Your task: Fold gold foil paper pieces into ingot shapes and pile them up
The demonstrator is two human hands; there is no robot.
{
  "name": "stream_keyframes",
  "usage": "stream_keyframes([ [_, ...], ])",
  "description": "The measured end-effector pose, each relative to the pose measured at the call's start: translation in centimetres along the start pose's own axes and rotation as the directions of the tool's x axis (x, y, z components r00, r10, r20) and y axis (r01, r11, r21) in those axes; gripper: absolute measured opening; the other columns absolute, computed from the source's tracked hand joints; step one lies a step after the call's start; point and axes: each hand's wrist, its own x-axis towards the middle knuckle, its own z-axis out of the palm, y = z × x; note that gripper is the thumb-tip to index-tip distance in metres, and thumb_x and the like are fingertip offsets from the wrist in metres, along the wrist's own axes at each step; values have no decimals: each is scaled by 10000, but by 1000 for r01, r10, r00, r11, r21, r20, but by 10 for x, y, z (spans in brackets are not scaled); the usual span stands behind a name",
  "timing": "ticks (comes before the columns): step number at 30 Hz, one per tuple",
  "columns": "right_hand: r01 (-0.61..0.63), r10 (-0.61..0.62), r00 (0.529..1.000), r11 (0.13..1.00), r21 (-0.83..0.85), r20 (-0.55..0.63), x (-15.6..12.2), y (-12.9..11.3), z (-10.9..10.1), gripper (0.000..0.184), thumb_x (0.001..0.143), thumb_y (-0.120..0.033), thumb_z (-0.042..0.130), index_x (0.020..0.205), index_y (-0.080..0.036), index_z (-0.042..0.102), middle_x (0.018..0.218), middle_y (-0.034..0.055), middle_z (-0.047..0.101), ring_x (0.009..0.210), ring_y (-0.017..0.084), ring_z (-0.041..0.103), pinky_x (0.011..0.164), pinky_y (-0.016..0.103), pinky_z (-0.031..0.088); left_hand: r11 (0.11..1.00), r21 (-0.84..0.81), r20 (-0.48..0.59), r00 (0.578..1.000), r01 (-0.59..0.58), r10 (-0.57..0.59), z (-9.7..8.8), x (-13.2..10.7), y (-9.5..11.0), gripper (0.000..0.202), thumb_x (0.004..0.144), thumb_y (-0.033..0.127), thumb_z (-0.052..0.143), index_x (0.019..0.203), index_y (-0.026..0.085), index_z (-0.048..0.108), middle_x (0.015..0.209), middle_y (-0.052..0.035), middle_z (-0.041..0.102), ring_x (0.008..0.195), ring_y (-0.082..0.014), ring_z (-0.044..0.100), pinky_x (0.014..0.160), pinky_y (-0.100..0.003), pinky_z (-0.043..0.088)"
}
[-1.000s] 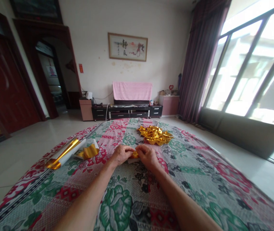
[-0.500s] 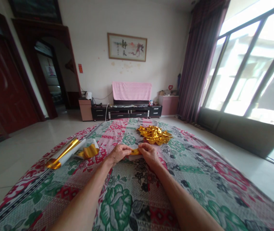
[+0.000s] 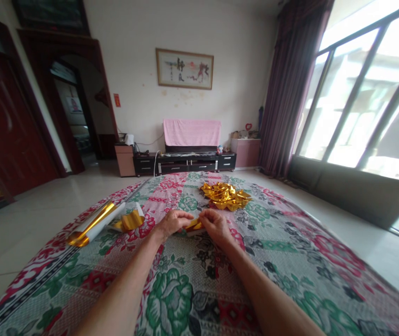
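Note:
My left hand point(image 3: 172, 223) and my right hand point(image 3: 215, 226) meet at the middle of a flowered cloth point(image 3: 192, 284). Both pinch a small piece of gold foil paper point(image 3: 194, 225) between their fingertips, low over the cloth. The fingers of each hand are curled closed on the paper. A heap of folded gold foil pieces point(image 3: 224, 195) lies just beyond the hands. To the left lie a stack of gold foil sheets point(image 3: 94, 222) and a smaller curled gold sheet point(image 3: 131, 219).
The cloth covers a wide surface that fills the foreground. Beyond it are a tiled floor point(image 3: 38, 210), a low dark TV cabinet point(image 3: 185, 162) with a pink cloth over the screen, a doorway at the left and large windows at the right.
The hands have kept working the gold paper at the same spot; the fingers shifted slightly and the paper now sits a little lower between them.

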Motion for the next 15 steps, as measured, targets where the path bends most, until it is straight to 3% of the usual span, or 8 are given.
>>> stream_keyframes([
  [5, 100, -100, 995, 989, -107, 3, -3, -15, -1, 153, 708, -265, 511, 714, -164, 625, 646, -2, 602, 574, 114, 517, 552, 206, 405, 982, 167, -56, 994, -84, 95, 7, 8, -6, 364, 641, 416, 584, 773, 103, 716, 594, -26, 621, 560, -128, 512, 508, -213, 355],
  [9, 154, -153, 988, 970, -187, 17, -6, -23, -1, 152, 713, -242, 501, 694, -166, 631, 629, -2, 609, 573, 115, 526, 568, 210, 396, 975, 200, -85, 990, -94, 113, 11, 13, -14, 340, 629, 397, 585, 715, 94, 713, 548, -9, 591, 542, -122, 505, 509, -210, 348],
  [15, -64, 63, 998, 997, 49, 32, -3, -13, 3, 317, 700, -304, 542, 964, -134, 590, 580, -23, 581, 485, 89, 459, 465, 187, 352, 988, 135, -168, 981, -80, 102, 13, 11, -12, 270, 617, 337, 570, 652, 99, 692, 510, 11, 548, 526, -108, 478, 486, -196, 337],
])
